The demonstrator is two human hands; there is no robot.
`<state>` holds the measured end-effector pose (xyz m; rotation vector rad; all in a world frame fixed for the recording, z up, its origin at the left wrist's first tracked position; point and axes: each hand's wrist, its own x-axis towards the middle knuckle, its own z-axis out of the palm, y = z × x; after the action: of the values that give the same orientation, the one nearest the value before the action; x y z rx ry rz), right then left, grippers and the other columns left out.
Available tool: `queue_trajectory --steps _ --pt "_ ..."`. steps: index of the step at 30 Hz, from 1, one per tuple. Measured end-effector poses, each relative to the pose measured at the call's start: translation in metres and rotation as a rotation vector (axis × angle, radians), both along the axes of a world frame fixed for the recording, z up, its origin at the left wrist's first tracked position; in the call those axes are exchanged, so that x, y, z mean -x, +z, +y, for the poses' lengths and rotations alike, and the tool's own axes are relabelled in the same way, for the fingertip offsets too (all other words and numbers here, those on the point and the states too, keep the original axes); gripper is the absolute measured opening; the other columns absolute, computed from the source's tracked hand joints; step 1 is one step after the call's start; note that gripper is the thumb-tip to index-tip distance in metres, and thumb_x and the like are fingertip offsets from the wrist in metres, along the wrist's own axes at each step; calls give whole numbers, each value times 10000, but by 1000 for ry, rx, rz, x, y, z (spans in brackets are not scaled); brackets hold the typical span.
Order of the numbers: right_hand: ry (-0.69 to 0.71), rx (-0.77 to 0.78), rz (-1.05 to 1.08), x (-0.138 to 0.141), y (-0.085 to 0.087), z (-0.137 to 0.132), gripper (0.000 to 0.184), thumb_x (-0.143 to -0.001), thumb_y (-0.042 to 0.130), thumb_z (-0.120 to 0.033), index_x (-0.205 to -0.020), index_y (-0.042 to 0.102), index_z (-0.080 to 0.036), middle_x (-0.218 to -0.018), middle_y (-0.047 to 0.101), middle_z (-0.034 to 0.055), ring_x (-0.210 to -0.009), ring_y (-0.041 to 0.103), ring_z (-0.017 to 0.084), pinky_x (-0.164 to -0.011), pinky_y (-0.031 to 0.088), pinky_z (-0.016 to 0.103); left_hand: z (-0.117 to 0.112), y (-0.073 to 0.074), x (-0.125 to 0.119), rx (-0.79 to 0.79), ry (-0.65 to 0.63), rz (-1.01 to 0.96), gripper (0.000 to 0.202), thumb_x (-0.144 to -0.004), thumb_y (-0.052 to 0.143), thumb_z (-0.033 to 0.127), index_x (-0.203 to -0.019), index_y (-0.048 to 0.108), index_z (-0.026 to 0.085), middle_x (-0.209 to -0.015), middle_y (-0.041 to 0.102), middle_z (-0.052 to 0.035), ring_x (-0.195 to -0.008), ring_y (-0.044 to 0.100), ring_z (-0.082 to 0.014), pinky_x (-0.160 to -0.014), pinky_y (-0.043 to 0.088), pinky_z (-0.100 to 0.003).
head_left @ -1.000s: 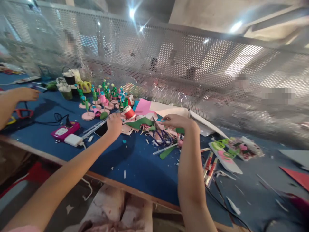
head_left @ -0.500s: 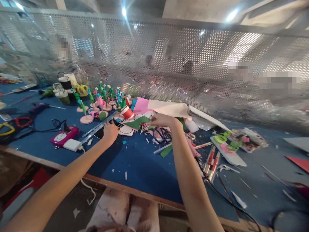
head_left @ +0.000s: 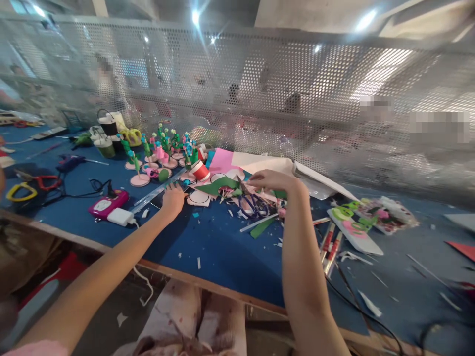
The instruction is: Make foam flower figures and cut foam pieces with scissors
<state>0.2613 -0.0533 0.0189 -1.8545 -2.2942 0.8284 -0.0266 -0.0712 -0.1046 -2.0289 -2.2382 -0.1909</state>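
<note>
My left hand (head_left: 173,198) rests on the blue table (head_left: 218,247) with its fingers curled down near a white paper circle (head_left: 199,197) and a clear ruler (head_left: 158,190). My right hand (head_left: 272,180) hovers over a pile of paper scraps, fingers pinched together on something small I cannot make out. Blue-handled scissors (head_left: 252,202) lie just below it, beside a green paper piece (head_left: 218,186). A red and white tape roll (head_left: 201,171) stands behind my left hand.
Small paper flowers on pink discs (head_left: 159,153) stand at the back left, with small buckets (head_left: 106,133). A pink device (head_left: 108,203) and white charger (head_left: 120,216) lie left. Glue sticks (head_left: 331,244), a decorated board (head_left: 352,230) and a perforated metal screen (head_left: 297,99) are nearby.
The view shifted slightly. My right hand drew back a little to the right over the scraps; my left hand stayed by the white paper circle.
</note>
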Motion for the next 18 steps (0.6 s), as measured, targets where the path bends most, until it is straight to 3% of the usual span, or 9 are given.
queue_trajectory --steps 5,9,11,14,18 --pt "-162 72 28 -29 9 -11 551 -781 602 -616 -1073 658 -153 -1122 697 141 -1004 667 263 -781 558 325 -6 0 -1 -5 0 21 523 -926 417 244 -1345 424 -69 -1373 464 -323 -1296 454 -385 -1025 409 -425" --pt "-190 52 9 -33 13 -16 564 -755 608 -655 -1014 678 -159 -1114 698 141 -1029 660 275 -784 567 327 0 15 -26 -92 -17 22 552 -925 396 238 -1377 366 -77 -1452 374 -316 -1401 280 -422 -1094 321 -500" --pt "-175 50 38 -28 16 -18 533 -765 622 -626 -1018 677 -160 -1135 692 141 -1014 667 264 -779 568 310 7 26 -45 -62 -46 -55 577 -932 398 286 -1402 332 -43 -1439 391 -315 -1345 375 -416 -1034 392 -490" --pt "-146 63 83 -20 18 -18 475 -802 624 -563 -1050 673 -162 -1163 684 138 -967 683 233 -766 565 282 17 40 -73 22 -103 -110 535 -909 456 224 -1379 372 -18 -1354 490 -295 -1233 512 -349 -975 453 -398" --pt "-124 70 49 -16 15 -14 433 -841 606 -513 -1060 675 -147 -1083 711 147 -910 692 213 -728 558 271 22 47 -97 -29 -125 -133 465 -895 373 88 -1329 390 -78 -1296 491 -321 -1215 511 -356 -925 479 -382"
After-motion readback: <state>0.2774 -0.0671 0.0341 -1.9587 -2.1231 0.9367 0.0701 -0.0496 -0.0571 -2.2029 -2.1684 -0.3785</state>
